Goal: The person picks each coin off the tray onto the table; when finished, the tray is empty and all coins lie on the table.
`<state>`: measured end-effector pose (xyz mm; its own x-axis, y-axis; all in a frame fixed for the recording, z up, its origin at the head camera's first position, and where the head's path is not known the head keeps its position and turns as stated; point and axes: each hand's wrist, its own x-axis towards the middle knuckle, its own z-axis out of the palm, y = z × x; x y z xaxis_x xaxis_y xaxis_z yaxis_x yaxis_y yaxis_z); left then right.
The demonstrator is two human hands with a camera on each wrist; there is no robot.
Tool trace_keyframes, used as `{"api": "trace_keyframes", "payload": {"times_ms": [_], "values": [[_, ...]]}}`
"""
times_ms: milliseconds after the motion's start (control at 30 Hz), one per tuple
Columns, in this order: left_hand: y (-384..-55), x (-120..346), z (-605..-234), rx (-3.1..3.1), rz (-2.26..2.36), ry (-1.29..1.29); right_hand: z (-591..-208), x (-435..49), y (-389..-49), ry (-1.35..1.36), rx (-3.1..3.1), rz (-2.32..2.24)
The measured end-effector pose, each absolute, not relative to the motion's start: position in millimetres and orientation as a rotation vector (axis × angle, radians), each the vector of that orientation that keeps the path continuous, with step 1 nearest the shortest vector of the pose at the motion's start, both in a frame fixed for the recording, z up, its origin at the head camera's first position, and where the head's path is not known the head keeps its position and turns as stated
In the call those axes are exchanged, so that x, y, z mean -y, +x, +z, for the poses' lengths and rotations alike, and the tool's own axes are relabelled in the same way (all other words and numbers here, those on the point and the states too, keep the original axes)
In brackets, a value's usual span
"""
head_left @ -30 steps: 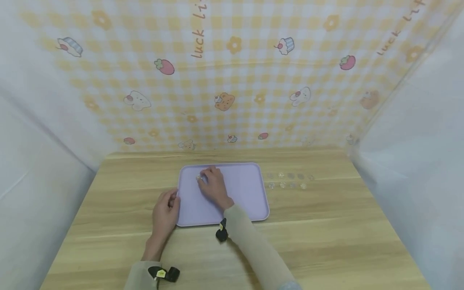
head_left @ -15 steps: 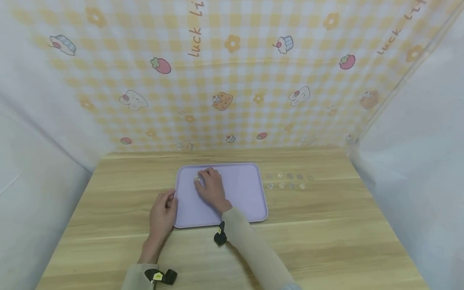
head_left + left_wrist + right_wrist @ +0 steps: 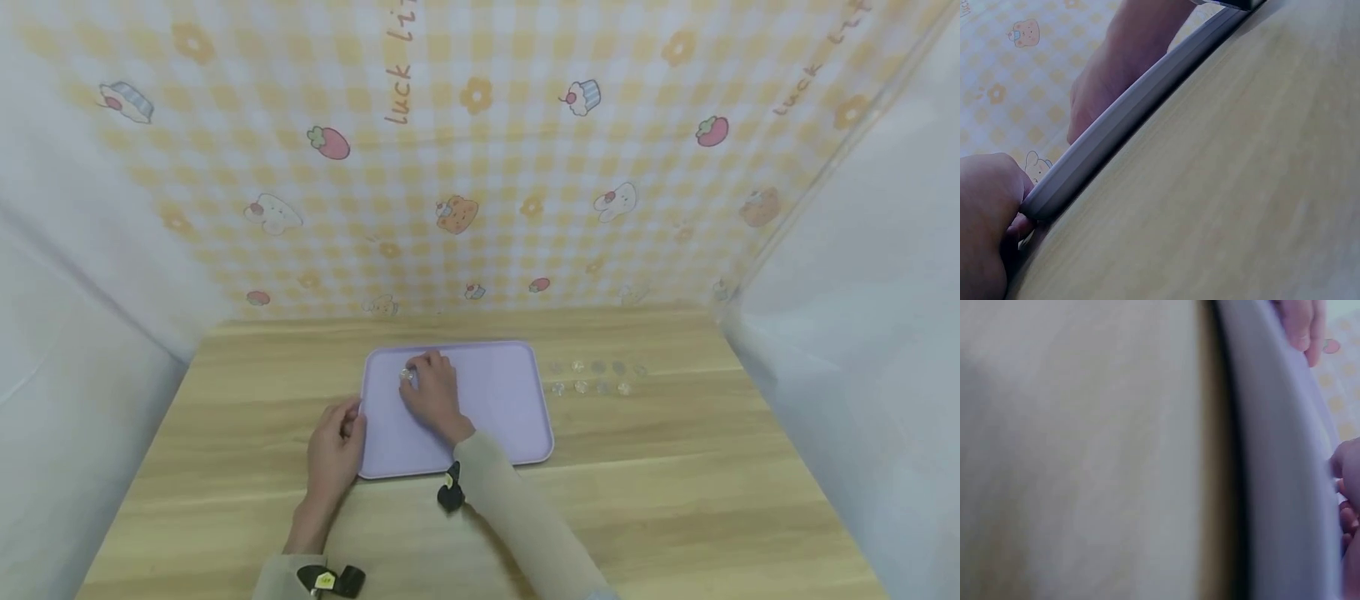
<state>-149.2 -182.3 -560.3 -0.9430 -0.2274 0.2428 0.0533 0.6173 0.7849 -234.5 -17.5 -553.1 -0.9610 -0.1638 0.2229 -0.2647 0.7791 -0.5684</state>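
Observation:
A lilac tray [image 3: 495,408] lies on the wooden table. My left hand [image 3: 334,443] holds its left rim, with the thumb along the edge; in the left wrist view, this hand [image 3: 985,212] is at the tray's corner. Over the tray's upper left part, my right hand [image 3: 433,390] has thumb and index finger at either side of a small clear round piece [image 3: 406,375], pinching it close over the tray floor. In the right wrist view only part of the right hand [image 3: 1350,481] shows, and the piece is hidden there.
To the right of the tray, several small clear round pieces [image 3: 581,387] lie in two rows on the wooden table [image 3: 660,500]. A yellow checked cloth [image 3: 517,167] hangs behind the table, and white sheets [image 3: 862,350] stand at both sides.
The view has shifted slightly. My right finger and thumb stay around the clear piece at nearly the same spot on the tray. My left hand keeps its place at the rim.

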Motion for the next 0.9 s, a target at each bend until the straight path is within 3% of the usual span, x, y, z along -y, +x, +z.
{"api": "trace_keyframes", "payload": {"times_ms": [900], "values": [[-148.7, 182.9, -561.9, 2.546, -1.246, 0.149, -537.6, 10.4, -253.3, 0.418, 3.045, 0.957]]}}
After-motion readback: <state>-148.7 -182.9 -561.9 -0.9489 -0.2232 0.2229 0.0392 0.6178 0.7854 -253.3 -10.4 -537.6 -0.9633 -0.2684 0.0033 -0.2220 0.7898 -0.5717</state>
